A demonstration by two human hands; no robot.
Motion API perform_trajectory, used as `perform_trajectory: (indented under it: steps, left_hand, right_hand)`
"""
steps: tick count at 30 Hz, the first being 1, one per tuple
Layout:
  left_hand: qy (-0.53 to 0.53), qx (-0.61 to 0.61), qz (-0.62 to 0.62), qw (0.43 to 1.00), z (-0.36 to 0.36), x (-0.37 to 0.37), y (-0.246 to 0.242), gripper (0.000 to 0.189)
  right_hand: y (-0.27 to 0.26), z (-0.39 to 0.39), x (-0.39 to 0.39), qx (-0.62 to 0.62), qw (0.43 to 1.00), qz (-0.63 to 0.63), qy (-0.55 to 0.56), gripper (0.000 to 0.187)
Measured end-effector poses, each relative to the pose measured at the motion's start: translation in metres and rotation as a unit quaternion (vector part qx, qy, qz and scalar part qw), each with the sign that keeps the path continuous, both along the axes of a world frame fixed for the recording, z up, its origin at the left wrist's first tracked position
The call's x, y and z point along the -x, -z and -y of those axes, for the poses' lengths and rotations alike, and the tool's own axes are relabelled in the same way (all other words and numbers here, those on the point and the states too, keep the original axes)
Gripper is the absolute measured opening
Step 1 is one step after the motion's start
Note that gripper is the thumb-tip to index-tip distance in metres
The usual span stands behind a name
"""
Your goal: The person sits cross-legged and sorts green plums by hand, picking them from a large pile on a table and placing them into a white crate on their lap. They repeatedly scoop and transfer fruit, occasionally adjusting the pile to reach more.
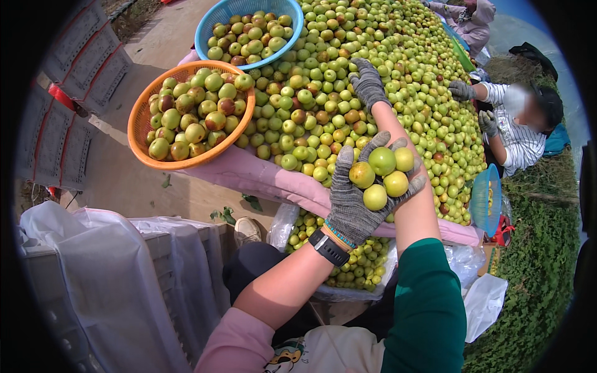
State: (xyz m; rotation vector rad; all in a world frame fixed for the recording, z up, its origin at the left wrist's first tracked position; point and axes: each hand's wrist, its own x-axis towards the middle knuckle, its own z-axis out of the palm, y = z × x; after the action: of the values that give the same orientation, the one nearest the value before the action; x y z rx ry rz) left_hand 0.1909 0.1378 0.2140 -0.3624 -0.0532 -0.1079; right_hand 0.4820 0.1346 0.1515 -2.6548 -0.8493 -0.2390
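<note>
My left hand point(357, 205), in a grey knitted glove, is palm up and cradles several green jujubes point(382, 161). One of them has a brownish blush. My right hand point(368, 84), gloved alike, reaches past it onto the large heap of jujubes point(317, 88). Its fingers point away from me and touch fruit; the palm side is hidden, so a grip there cannot be made out. Below my left hand, in front of my lap, stands a plastic-lined container of green jujubes point(359, 270), partly covered by my forearm.
An orange basket point(140, 140) and a blue basket point(200, 32), both filled with jujubes, stand at the heap's left edge. Pink padded cloth point(266, 179) borders the heap. Cloth-draped crates point(107, 270) are at lower left. Across the heap, a gloved co-worker point(517, 116) sits near another blue basket point(485, 200).
</note>
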Motion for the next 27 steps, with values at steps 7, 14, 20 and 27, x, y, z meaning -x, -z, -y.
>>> perform_trajectory:
  steps: [7,14,20,27]
  left_hand:
    - [-0.018,-0.007,-0.006,1.000,-0.011,0.000,-0.001,0.064]
    - [-0.014,-0.005,-0.009,1.000,-0.013,0.002,-0.004,0.065]
    - [-0.023,-0.013,-0.012,1.000,-0.017,0.003,-0.005,0.066]
    - [-0.045,-0.017,-0.017,0.999,-0.024,0.000,-0.005,0.066]
  right_hand:
    - [0.004,-0.023,0.014,0.158,0.983,-0.042,0.079,0.066]
    - [0.007,-0.013,0.034,-0.093,0.993,0.064,0.020,0.054]
    - [-0.013,-0.038,-0.007,-0.030,0.977,-0.203,0.062,0.064]
    - [-0.019,-0.047,-0.005,0.155,0.958,-0.242,0.023,0.073]
